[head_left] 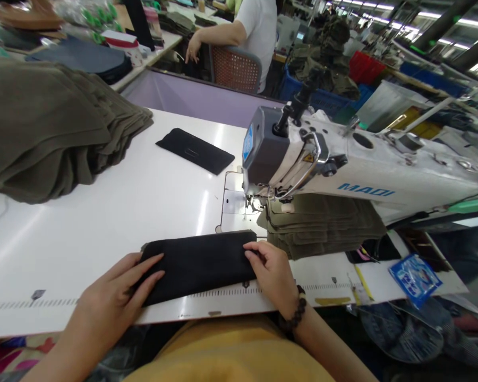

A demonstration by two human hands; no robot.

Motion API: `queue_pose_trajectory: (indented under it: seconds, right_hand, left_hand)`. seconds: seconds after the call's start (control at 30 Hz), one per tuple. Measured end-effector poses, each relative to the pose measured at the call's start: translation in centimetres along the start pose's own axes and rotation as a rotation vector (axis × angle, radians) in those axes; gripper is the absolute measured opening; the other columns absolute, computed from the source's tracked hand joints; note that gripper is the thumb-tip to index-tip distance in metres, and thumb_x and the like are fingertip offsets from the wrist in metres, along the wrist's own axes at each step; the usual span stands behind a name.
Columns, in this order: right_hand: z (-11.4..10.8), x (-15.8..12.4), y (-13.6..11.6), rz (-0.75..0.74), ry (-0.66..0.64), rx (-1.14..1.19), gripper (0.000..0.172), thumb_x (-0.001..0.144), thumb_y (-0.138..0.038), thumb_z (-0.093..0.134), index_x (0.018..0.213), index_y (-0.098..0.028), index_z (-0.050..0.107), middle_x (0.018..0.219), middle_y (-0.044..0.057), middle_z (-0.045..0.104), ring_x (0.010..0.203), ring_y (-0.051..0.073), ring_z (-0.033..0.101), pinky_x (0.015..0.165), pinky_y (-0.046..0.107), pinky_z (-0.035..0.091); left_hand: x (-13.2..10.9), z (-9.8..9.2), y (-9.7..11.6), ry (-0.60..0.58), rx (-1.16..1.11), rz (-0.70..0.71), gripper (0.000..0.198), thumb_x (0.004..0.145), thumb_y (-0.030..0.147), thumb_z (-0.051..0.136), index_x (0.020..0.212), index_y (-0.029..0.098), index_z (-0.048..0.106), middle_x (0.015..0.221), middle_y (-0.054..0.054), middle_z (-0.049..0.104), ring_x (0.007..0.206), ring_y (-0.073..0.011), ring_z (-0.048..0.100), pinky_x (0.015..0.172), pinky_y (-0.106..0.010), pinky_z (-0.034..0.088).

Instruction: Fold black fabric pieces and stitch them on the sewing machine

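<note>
A folded black fabric piece (199,263) lies at the near edge of the white sewing table (115,212). My left hand (119,297) rests flat on its left end with fingers stretched out. My right hand (273,276), with a bead bracelet on the wrist, has its fingers curled and pinched on the piece's right end. The white sewing machine (342,170) stands just behind to the right, its needle area (249,204) a little beyond the fabric.
A second black piece (195,150) lies farther back on the table. A big pile of olive fabric (51,127) fills the left side. Stacked olive pieces (322,225) sit under the machine arm. Another person (242,37) sits at a table beyond. A blue packet (414,278) lies at right.
</note>
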State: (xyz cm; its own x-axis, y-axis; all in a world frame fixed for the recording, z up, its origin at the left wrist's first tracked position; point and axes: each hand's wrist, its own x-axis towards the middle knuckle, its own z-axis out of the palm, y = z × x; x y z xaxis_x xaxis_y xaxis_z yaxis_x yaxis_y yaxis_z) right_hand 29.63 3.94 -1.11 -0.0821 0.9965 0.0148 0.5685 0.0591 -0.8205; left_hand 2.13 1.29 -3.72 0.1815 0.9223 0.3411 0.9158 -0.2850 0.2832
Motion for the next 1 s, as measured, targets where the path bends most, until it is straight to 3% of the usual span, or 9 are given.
queue_pose_trajectory:
  seconds: [0.1, 0.27, 0.37, 0.6, 1.0]
  right_hand:
    - [0.1, 0.2, 0.0, 0.014, 0.008, -0.007, 0.016, 0.078, -0.015, 0.053, 0.087, -0.016, 0.065, 0.082, 0.004, 0.065, 0.077, 0.015, 0.058, 0.071, 0.026, 0.043]
    - [0.1, 0.7, -0.2, 0.030, 0.003, -0.028, 0.017, 0.077, -0.013, 0.054, 0.088, -0.016, 0.066, 0.085, 0.005, 0.066, 0.079, 0.016, 0.059, 0.073, 0.028, 0.044]
    - [0.0, 0.9, -0.3, 0.041, 0.001, -0.028, 0.017, 0.077, -0.013, 0.054, 0.089, -0.016, 0.066, 0.086, 0.005, 0.066, 0.079, 0.017, 0.060, 0.074, 0.028, 0.045]
    - [0.0, 0.9, -0.2, 0.049, -0.002, -0.028, 0.018, 0.077, -0.013, 0.054, 0.090, -0.015, 0.066, 0.086, 0.005, 0.067, 0.079, 0.017, 0.060, 0.074, 0.028, 0.045]
    - [0.0, 1.1, -0.1, 0.045, -0.027, -0.052, 0.024, 0.078, -0.013, 0.053, 0.099, -0.012, 0.064, 0.090, 0.008, 0.066, 0.082, 0.019, 0.059, 0.078, 0.031, 0.045]
  left_hand:
    - [0.0, -0.1, 0.0, 0.046, 0.067, 0.084, 0.048, 0.088, 0.047, 0.030, 0.096, 0.016, 0.065, 0.090, -0.008, 0.063, 0.081, -0.0200, 0.063, 0.076, -0.030, 0.053]
    - [0.1, -0.4, 0.1, -0.031, 0.043, 0.005, 0.040, 0.087, 0.050, 0.034, 0.102, 0.024, 0.061, 0.096, -0.002, 0.060, 0.081, -0.0152, 0.063, 0.075, -0.026, 0.053]
    - [-0.2, -0.5, 0.1, -0.084, 0.045, -0.028, 0.037, 0.087, 0.049, 0.035, 0.105, 0.025, 0.058, 0.100, -0.001, 0.059, 0.087, -0.0167, 0.061, 0.082, -0.031, 0.051]
    - [-0.6, 0.0, 0.2, -0.061, 0.014, -0.070, 0.033, 0.087, 0.047, 0.038, 0.107, 0.028, 0.055, 0.105, 0.001, 0.057, 0.091, -0.0170, 0.060, 0.085, -0.032, 0.050]
    - [-1.0, 0.1, -0.5, -0.081, 0.054, -0.070, 0.031, 0.087, 0.045, 0.040, 0.108, 0.029, 0.055, 0.107, 0.000, 0.056, 0.090, -0.0176, 0.061, 0.078, -0.030, 0.053]
